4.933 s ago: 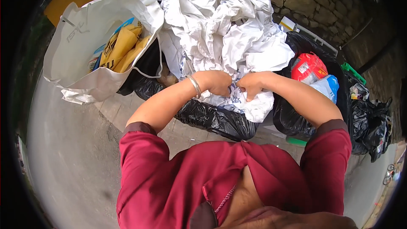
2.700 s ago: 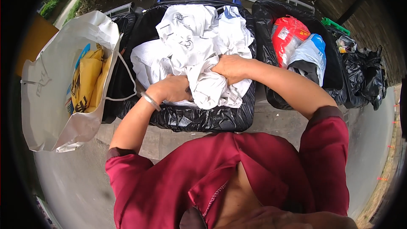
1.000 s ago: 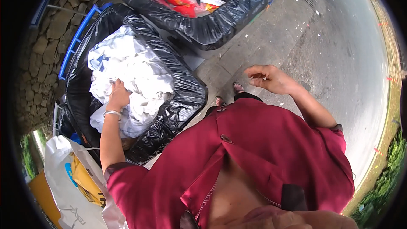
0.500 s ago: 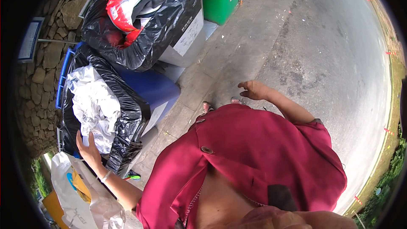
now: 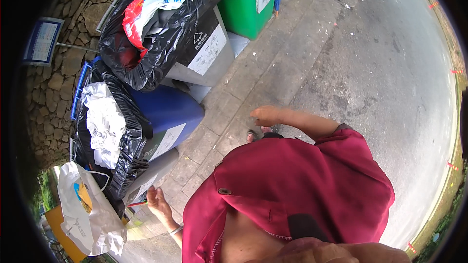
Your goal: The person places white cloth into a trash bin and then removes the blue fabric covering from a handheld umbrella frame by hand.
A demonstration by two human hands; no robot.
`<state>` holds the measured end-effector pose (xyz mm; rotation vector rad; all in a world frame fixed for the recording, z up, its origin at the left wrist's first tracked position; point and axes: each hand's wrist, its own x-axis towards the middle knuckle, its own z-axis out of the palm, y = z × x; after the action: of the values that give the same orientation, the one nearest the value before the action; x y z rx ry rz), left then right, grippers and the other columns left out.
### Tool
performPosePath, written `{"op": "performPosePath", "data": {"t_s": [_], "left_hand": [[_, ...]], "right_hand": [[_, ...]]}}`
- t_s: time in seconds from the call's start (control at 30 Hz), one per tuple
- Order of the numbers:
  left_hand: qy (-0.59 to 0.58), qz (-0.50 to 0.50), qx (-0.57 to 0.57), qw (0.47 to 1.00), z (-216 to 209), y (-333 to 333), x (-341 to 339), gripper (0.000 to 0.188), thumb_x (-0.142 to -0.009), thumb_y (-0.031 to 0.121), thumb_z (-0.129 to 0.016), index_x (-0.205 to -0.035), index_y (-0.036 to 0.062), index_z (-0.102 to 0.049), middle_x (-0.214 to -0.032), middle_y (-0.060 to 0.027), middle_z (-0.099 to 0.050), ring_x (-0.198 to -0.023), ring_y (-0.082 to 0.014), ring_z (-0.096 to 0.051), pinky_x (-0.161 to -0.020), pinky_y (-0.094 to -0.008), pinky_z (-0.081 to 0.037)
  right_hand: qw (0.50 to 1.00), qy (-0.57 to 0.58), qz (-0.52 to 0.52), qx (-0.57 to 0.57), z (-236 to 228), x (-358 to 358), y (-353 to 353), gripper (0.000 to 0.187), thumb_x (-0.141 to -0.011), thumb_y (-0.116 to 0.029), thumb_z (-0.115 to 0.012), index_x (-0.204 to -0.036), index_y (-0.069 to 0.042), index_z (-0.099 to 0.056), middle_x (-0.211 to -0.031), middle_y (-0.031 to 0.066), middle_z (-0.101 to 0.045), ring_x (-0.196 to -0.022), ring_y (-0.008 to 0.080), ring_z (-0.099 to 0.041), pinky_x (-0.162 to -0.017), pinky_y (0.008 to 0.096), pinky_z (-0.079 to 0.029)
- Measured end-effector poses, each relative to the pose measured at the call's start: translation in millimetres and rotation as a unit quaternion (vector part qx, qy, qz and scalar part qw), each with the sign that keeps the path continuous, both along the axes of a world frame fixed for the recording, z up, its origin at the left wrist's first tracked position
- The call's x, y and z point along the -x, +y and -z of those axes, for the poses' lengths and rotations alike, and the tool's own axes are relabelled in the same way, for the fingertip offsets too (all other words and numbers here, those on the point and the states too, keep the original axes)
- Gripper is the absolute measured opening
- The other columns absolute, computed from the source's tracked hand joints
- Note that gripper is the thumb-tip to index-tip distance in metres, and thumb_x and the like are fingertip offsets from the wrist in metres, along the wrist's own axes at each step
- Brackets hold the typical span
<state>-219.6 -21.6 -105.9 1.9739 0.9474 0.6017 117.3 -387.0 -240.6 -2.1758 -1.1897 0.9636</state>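
Flanking two hands [image 5: 265, 115] (both empty): three bins [image 5: 165, 112].

wall: rough stone [image 5: 58, 97] | ground: grey paving [image 5: 370, 63] | light: daylight

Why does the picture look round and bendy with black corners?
Head view: a fisheye lens curves the pavement and bins toward a black rim; soft daylight, no hard shadows or glare; the blue bin looks sharp, the left hand and right hand slightly soft.

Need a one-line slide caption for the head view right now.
Both hands empty: left hand beside blue bin stuffed with white paper, right hand over pavement.
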Motion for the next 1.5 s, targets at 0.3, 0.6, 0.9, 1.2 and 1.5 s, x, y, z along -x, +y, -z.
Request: {"op": "performPosePath", "data": {"t_s": [0.3, 0.6, 0.9, 1.2, 1.5], "left_hand": [[0.309, 0.091, 0.207, 0.924, 182.5, -49.0, 9.9, 0.020, -0.076, 0.005, -0.061, -0.097, 0.0057, -0.060, -0.084, -0.0040, -0.061, -0.071, -0.0152, -0.055, -0.063, -0.0275, -0.045], [0.347, 0.235, 0.075, 0.905, 223.8, -57.7, -150.7, 0.031, -0.066, 0.008, -0.063, -0.096, 0.0046, -0.059, -0.084, -0.0075, -0.062, -0.066, -0.0186, -0.057, -0.061, -0.0298, -0.046], [0.146, 0.382, 0.539, 0.737, 49.1, -360.4, -459.5, 0.062, -0.069, 0.018, -0.057, -0.127, 0.0112, -0.037, -0.125, -0.0081, -0.043, -0.119, -0.0221, -0.036, -0.095, -0.0443, -0.028], [0.091, 0.839, 0.503, 0.188, -152.6, -629.7, -581.7, 0.091, -0.060, 0.020, -0.071, -0.135, 0.0047, -0.020, -0.131, -0.0144, -0.033, -0.123, -0.0238, -0.033, -0.097, -0.0393, -0.030], [0.028, 0.857, 0.512, 0.051, -161.6, -692.2, -708.9, 0.087, -0.063, 0.020, -0.069, -0.134, 0.0026, -0.021, -0.129, -0.0151, -0.036, -0.121, -0.0244, -0.035, -0.097, -0.0393, -0.031]], "right_hand": [[0.987, 0.042, 0.138, 0.069, 11.7, 46.2, -107.6, 0.036, -0.077, -0.024, -0.059, -0.106, -0.003, -0.056, -0.095, 0.0219, -0.060, -0.090, 0.0377, -0.057, -0.077, 0.0414, -0.046], [0.939, 0.058, 0.325, 0.094, -10.8, 37.4, -254.2, 0.042, -0.077, -0.027, -0.061, -0.110, -0.003, -0.054, -0.089, 0.0181, -0.062, -0.084, 0.0313, -0.060, -0.074, 0.0370, -0.047], [0.879, 0.076, 0.470, 0.024, 13.5, -38.9, -402.4, 0.037, -0.078, -0.024, -0.061, -0.107, -0.002, -0.055, -0.084, 0.0191, -0.062, -0.078, 0.0326, -0.061, -0.071, 0.0370, -0.048], [0.717, 0.232, 0.634, -0.173, 36.3, -95.2, -488.3, 0.036, -0.078, -0.021, -0.063, -0.108, -0.002, -0.056, -0.081, 0.0135, -0.063, -0.075, 0.0239, -0.061, -0.069, 0.0349, -0.049], [0.821, 0.101, 0.562, 0.012, 40.5, -214.4, -567.1, 0.031, -0.079, -0.012, -0.060, -0.106, 0.002, -0.055, -0.080, 0.0156, -0.061, -0.071, 0.0214, -0.061, -0.064, 0.0321, -0.048]]}}
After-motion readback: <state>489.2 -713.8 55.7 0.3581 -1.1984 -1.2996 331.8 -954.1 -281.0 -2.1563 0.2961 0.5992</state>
